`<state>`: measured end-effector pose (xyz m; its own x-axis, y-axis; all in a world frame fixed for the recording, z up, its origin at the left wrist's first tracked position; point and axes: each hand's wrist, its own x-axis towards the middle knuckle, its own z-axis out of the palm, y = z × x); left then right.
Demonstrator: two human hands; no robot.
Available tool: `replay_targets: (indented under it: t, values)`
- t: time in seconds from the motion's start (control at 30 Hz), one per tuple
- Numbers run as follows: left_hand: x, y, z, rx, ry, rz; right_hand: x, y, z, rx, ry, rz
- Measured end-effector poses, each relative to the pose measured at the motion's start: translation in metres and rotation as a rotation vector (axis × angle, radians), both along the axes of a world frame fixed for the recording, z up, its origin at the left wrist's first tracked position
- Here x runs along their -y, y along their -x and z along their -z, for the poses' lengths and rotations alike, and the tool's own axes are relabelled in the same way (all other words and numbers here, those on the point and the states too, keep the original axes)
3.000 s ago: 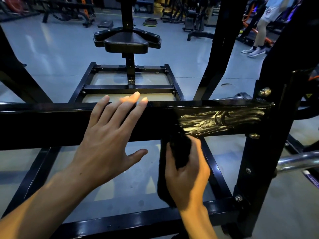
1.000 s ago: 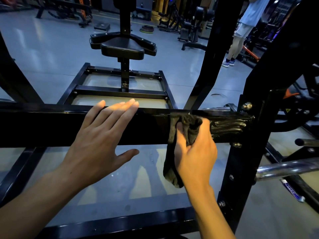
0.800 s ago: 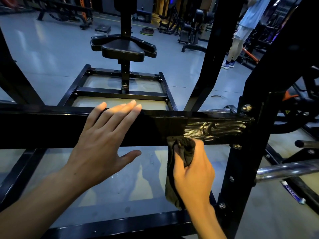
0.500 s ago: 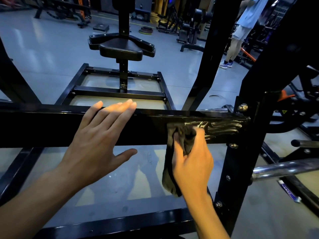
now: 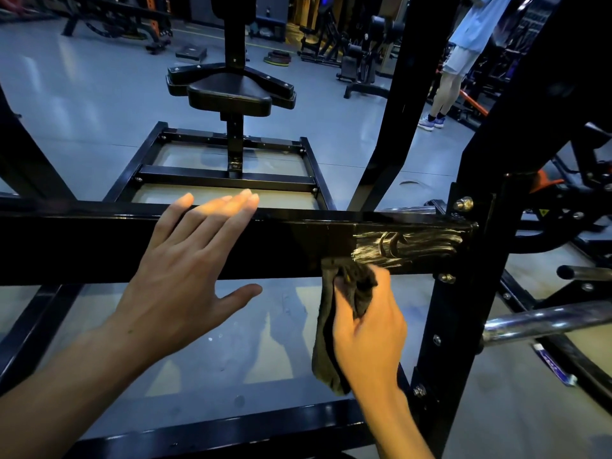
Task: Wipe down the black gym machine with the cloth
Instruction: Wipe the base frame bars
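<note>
Black gym machine (image 5: 82, 246): horizontal crossbar spans the view in front of the person, bolted at its right end to an upright post (image 5: 463, 293). Left hand (image 5: 185, 279) is laid flat on the bar, fingers straight. Cloth (image 5: 326, 346), dark, is gripped in the right hand (image 5: 367, 332) at the bar's lower edge, beside wet streaks (image 5: 407, 246).

Two bare forearms and hands, nothing worn on them

The bare left hand (image 5: 185, 276) and bare right hand (image 5: 367, 329) show no sleeve, glove, watch or ring; short plain nails show on the left, while the right hand's nails seem turned from view.
</note>
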<state>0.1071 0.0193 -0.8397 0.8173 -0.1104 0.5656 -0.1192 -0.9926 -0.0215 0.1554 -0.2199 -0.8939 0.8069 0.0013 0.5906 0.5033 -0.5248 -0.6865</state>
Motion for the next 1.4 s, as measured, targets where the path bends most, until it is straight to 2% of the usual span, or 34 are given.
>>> replay_targets:
  t: [0.1, 0.3, 0.53, 0.77, 1.0, 1.2, 1.4]
  values:
    - [0.001, 0.0, 0.001, -0.001, 0.011, 0.0, 0.005, 0.001, 0.004, -0.013, 0.038, -0.006]
    - [-0.001, 0.0, 0.0, 0.007, 0.019, 0.029, -0.007, -0.032, -0.048, 0.115, 0.028, 0.005]
    - [-0.001, -0.001, 0.001, 0.005, 0.005, 0.018, 0.013, -0.004, 0.0, -0.021, 0.068, -0.016]
    - [-0.002, 0.0, -0.002, -0.001, 0.021, 0.031, 0.001, -0.039, -0.055, 0.119, 0.026, 0.02]
    - [-0.001, 0.0, -0.001, 0.008, 0.007, 0.015, 0.018, -0.003, 0.002, -0.039, 0.071, -0.008]
    - [-0.001, 0.0, -0.001, 0.014, 0.009, 0.023, 0.008, -0.035, -0.04, 0.1, -0.003, 0.013]
    - [0.001, 0.0, 0.0, 0.027, 0.013, 0.014, 0.025, -0.007, 0.013, -0.062, -0.009, -0.013]
